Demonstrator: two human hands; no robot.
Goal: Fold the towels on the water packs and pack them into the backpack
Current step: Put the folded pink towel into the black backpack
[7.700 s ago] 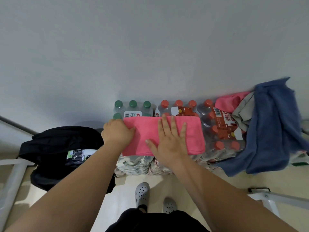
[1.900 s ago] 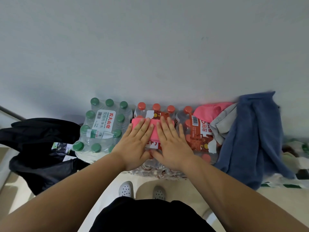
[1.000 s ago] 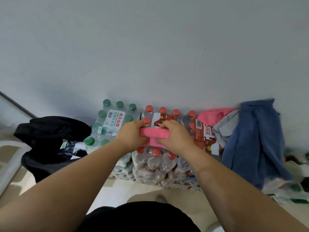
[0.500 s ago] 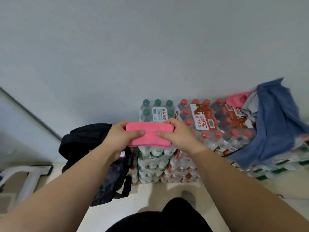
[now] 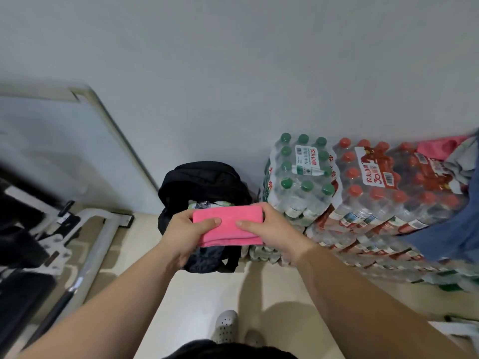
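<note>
Evidently the packing step is in hand: one towel is folded and held over the bag. To the right of both grips stand the water packs (image 5: 363,198), stacked against the wall, with a blue towel (image 5: 445,239) and another pink towel (image 5: 440,149) heaped unfolded at their far end, well apart from the grips. Just beyond and beneath the grips sits the black backpack (image 5: 204,180) on the floor, its mouth open upward and some contents showing inside. The folded pink towel (image 5: 228,225) hangs in the air just above that opening, a compact flat bundle held level. The left grip (image 5: 181,237) is closed on its left end and the right grip (image 5: 274,229) on its right end, each with the thumb on top and the fingers curled beneath. The next move probably calls for lowering the bundle straight into the mouth, keeping the pinch firm so the folds do not spring apart, perhaps freeing one grip to hold the opening wide.
</note>
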